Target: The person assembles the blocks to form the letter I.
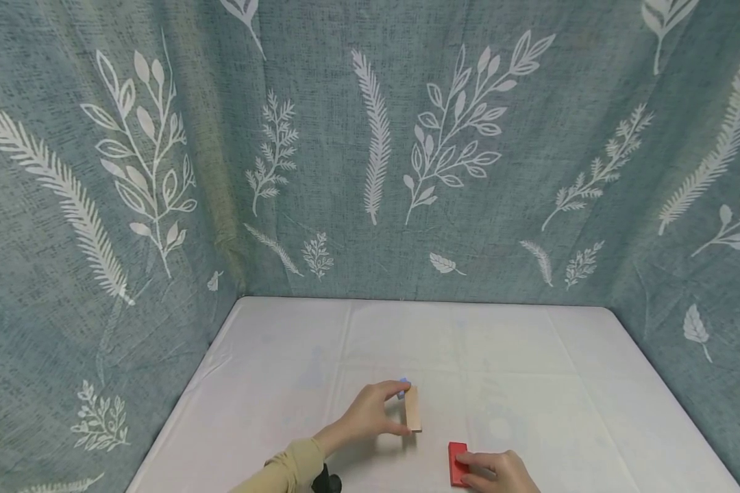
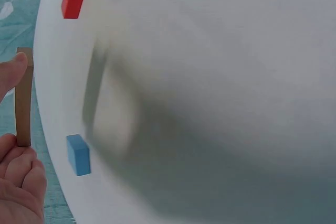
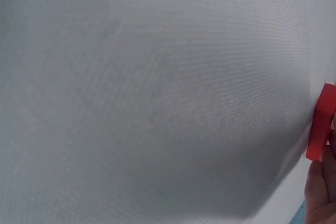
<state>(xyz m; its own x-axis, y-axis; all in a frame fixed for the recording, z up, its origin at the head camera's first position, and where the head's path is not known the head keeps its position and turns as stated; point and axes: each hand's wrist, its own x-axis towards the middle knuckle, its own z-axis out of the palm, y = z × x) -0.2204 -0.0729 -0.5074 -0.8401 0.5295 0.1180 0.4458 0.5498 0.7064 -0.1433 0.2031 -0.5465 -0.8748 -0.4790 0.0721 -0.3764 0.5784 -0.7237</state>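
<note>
My left hand point(image 1: 373, 413) pinches a natural wooden block point(image 1: 412, 409) by its two ends, thumb at one and fingers at the other. In the left wrist view this wooden block point(image 2: 23, 98) is held above the table, its shadow falling on the cloth. Just beyond the left fingertips, a small blue block point(image 1: 402, 388) is partly hidden; the left wrist view shows the blue block point(image 2: 79, 155) resting on the cloth. Toward the near side, my right hand point(image 1: 498, 472) grips a red block point(image 1: 457, 465) with thumb and fingers. Only part of the red block point(image 3: 321, 124) shows in the right wrist view.
A white cloth point(image 1: 518, 370) covers the table. Blue-green curtains with white leaf prints point(image 1: 321, 137) stand behind it and along both sides. A black object point(image 1: 327, 481) sits by the left sleeve point(image 1: 292, 467).
</note>
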